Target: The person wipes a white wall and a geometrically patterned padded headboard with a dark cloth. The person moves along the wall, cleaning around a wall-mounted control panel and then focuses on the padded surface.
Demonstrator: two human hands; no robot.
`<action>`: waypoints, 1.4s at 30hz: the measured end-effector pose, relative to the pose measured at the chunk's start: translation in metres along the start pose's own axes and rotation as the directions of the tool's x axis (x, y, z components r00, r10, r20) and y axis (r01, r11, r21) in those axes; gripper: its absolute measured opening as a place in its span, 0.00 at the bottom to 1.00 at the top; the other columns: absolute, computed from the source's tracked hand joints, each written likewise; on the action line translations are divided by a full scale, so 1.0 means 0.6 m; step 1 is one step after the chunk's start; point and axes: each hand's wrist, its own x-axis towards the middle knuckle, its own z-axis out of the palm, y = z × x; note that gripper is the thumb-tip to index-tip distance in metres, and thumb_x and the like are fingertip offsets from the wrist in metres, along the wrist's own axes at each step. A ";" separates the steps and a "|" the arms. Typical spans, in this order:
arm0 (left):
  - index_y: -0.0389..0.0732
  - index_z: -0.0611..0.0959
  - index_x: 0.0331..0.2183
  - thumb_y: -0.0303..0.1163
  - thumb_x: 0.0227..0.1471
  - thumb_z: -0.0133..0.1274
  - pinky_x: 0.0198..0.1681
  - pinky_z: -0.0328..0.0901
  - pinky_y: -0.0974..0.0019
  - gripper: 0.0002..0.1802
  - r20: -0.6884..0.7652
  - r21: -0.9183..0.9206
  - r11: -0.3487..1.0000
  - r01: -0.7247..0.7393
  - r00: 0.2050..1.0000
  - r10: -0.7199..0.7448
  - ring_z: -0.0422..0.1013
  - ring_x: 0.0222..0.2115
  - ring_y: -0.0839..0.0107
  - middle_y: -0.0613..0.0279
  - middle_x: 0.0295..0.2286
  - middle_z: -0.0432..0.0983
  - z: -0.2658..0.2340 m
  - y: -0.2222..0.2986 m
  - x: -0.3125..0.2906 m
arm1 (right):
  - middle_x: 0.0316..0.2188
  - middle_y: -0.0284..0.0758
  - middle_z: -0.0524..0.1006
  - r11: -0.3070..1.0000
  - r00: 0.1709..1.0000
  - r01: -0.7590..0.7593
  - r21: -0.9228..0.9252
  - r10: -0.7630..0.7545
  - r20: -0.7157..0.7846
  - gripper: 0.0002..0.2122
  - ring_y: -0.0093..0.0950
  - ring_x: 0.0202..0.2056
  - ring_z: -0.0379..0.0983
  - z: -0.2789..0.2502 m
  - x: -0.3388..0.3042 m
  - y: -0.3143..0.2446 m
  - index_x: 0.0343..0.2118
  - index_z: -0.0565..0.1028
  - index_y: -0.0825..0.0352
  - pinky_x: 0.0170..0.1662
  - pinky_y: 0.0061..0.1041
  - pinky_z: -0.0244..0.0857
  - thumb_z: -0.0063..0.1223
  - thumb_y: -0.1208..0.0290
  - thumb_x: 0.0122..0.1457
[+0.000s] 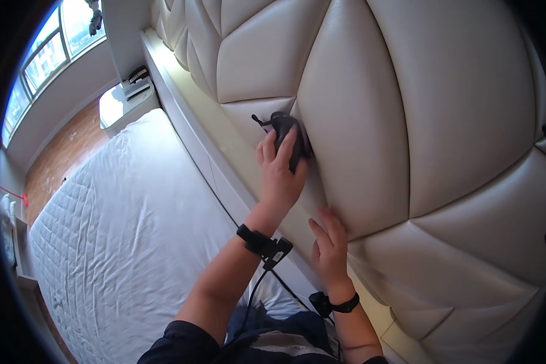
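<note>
Dark handheld tool pressed into the headboard seam

Left hand (279, 176) grips the dark tool (288, 142), nose pushed into the crease of the cream padded headboard (406, 121); right hand (329, 249), at five o'clock from it, lies open and flat on the lower panel. Seams toward one o'clock look not yet reached; white mattress (121, 224) at eight o'clock.

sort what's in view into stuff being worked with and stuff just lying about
In use:
left hand gripping a dark handheld tool
right hand flat on the padded cream headboard

Lying about:
white quilted mattress
white bedside table
dark items on it
</note>
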 end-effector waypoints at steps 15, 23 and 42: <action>0.44 0.74 0.60 0.23 0.51 0.62 0.63 0.58 0.44 0.35 0.271 -0.298 0.928 0.224 0.952 -0.143 0.59 0.59 0.35 0.36 0.58 0.63 -0.004 0.054 -0.200 | 0.70 0.41 0.64 0.912 0.963 -0.120 -0.391 0.010 -0.270 0.20 0.48 0.75 0.39 -0.040 0.017 -0.009 0.60 0.76 0.59 0.72 0.56 0.15 0.48 0.62 0.68; 0.38 0.72 0.60 0.20 0.53 0.57 0.66 0.51 0.46 0.32 -0.142 -0.221 0.974 -0.058 0.989 0.026 0.57 0.60 0.37 0.39 0.57 0.65 0.026 0.101 0.005 | 0.72 0.38 0.61 0.759 0.979 -0.092 -0.645 -0.049 -0.198 0.23 0.49 0.76 0.38 -0.045 0.064 0.011 0.64 0.72 0.61 0.73 0.56 0.18 0.48 0.67 0.66; 0.38 0.75 0.59 0.24 0.54 0.56 0.62 0.58 0.47 0.29 -0.086 -0.264 0.954 -0.142 0.989 0.123 0.63 0.56 0.36 0.34 0.55 0.65 -0.024 0.061 0.159 | 0.71 0.26 0.64 0.604 0.980 -0.119 -0.788 -0.053 -0.190 0.25 0.52 0.73 0.46 -0.028 0.177 -0.034 0.62 0.74 0.47 0.70 0.65 0.22 0.55 0.64 0.60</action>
